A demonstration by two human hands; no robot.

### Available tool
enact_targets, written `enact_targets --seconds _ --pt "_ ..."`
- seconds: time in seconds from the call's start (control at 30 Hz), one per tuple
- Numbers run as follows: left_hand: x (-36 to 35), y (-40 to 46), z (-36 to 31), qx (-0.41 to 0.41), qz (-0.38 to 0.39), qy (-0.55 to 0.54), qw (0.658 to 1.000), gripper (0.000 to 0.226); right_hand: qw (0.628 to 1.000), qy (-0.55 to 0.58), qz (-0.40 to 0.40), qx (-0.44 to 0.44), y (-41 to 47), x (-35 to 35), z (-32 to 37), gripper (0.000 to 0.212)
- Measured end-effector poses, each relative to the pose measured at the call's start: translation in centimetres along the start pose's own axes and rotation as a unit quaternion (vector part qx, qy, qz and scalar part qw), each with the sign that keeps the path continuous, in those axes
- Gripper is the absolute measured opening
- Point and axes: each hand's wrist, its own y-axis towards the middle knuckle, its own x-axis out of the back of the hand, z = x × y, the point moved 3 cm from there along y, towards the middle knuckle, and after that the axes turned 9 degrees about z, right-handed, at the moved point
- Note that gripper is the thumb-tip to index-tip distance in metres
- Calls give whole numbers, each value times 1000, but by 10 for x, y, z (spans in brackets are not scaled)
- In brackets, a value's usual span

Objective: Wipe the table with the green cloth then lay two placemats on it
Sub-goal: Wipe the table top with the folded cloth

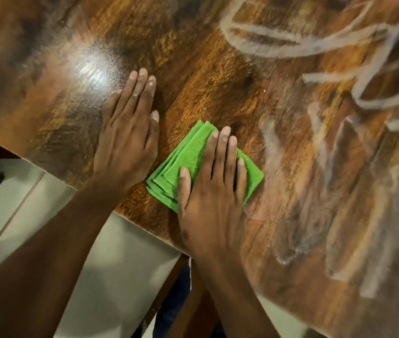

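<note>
A folded green cloth (188, 162) lies on the glossy brown wooden table (218, 76) near its front edge. My right hand (214, 191) presses flat on the cloth with straight fingers and covers most of it. Just left of the cloth, my left hand (130, 135) rests flat on the bare wood, fingers straight and together. No placemat is in view.
The table's front edge (54, 170) runs diagonally from the left down to the lower right, with pale floor tiles (110, 276) below it. Whitish smeared streaks (315, 142) and window reflections cover the right half of the tabletop. A bright light glare (91, 69) sits at upper left.
</note>
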Motion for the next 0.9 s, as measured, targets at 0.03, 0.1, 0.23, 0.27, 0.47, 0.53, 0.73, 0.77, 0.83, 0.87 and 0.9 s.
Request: enact_targets --seconds 0.03,0.1,0.23,0.27,0.47,0.53,0.73,0.77,0.83,0.87,0.9 --pt "-1 0 -1 -2 1 2 1000 57 1000 0 -1 4 2 0 -4 73" --pt "-1 0 -1 -7 1 6 1000 58 1000 -6 -18 15 22 2 -14 71" --pt "-2 0 0 -18 7 12 1000 58 996 -5 -84 -20 102 24 -55 70" --pt "-2 0 -1 -19 10 15 1000 58 995 -1 -91 -32 122 31 -67 70" --pt "0 0 -7 -10 27 37 999 60 995 -3 -93 -26 125 33 -72 69" --pt "1 -1 -7 -7 30 36 999 60 995 -3 -89 -38 86 24 -55 68" --pt "-2 -1 -6 -9 24 38 999 59 999 27 21 12 -39 -10 5 72" --pt "-2 -1 -6 -11 24 37 999 59 999 27 18 20 -45 -12 4 72" --pt "-2 -1 -6 -16 15 40 999 60 999 30 16 24 -39 -10 -9 71" --pt "-2 -2 -7 -18 7 43 999 60 999 31 10 22 -30 -7 -19 70" --pt "-2 -2 -8 -19 0 45 999 60 999 31 -5 13 -17 -2 -32 69"
